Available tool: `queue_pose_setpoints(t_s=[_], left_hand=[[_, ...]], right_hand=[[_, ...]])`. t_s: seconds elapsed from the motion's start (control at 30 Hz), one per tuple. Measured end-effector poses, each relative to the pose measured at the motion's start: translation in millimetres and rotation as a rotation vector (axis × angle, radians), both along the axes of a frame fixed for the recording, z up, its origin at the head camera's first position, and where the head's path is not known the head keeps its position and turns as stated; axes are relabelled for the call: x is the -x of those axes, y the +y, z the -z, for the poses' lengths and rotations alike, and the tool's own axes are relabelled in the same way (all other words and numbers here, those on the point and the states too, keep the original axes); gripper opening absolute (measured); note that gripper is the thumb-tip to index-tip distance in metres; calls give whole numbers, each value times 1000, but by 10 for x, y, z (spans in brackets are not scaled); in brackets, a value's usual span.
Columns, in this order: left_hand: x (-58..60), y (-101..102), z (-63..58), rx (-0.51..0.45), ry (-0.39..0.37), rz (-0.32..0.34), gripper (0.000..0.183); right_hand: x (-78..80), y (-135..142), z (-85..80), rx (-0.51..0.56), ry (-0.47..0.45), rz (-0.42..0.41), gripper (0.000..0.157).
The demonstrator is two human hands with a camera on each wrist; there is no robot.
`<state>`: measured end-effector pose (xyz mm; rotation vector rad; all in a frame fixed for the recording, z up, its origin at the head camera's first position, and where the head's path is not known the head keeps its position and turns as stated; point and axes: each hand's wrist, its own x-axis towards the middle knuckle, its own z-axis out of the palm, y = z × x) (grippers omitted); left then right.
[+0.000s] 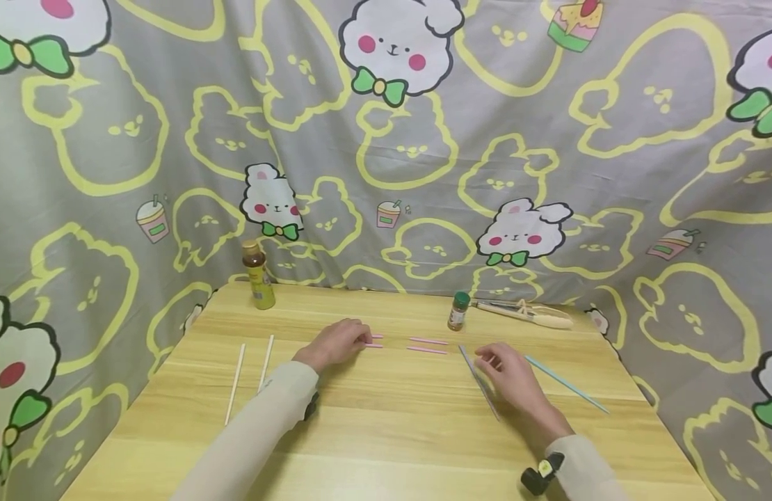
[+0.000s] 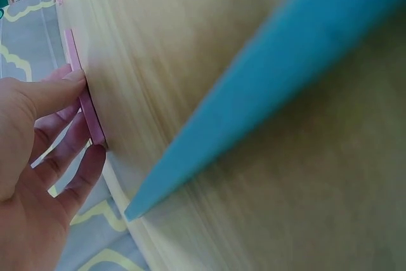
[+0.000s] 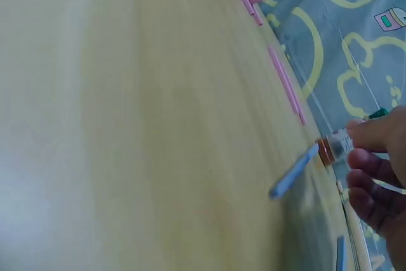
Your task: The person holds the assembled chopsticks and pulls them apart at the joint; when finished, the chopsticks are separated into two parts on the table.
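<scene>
head view: here's the left hand [image 1: 337, 345], its fingers down on the left ends of a pair of pink sticks [image 1: 376, 346] on the wood-grain bench [image 1: 373, 445]. a second pink pair [image 1: 427, 350] lies just right, across a short gap. the right hand [image 1: 514, 379] is between a slim grey-blue stick [image 1: 488, 398] and a light-blue stick [image 1: 567, 384], fingers loosely bent, gripping nothing. two cream sticks [image 1: 235, 385] lie out left; bare wood opens wide between the forearms. near the far edge, before a creased grey curtain [image 1: 423, 209]: a slim bottle [image 1: 259, 278] and a green-capped jar [image 1: 457, 313].

left wrist view: thumb and fingertips pinch a straight, square-edged pink stick close to the bench's edge; a blurred blue strip [image 2: 254, 99] tapers across the foreground.

right wrist view: thumb and fingers stand apart, the grey-blue stick clear of them, both pink pairs lined along the far edge.
</scene>
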<state>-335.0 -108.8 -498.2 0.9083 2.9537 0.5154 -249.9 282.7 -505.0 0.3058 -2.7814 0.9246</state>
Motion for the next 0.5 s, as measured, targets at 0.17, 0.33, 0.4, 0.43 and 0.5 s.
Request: queue_pose_setpoints(t_s=[0.17,0.33,0.4,0.43,0.5], left_hand=[[-4,-29,-10,-3,-9,-11,8],[2,-36,-12,-14,-15,-10,7],[7,-26,-4,-15,-20,-8,7],[9,-18,0,-15,-25,-6,7],[11,1,3,-17,-30,-6,7]], right_hand=[[-174,66,54,-15,-68,14,22],[-250,18,109,-5,-114,52,17],[-259,-12,127,-16,-110,71,14],[-260,-25,136,-26,-105,80,13],[-264,-47,148,-52,-88,90,9]])
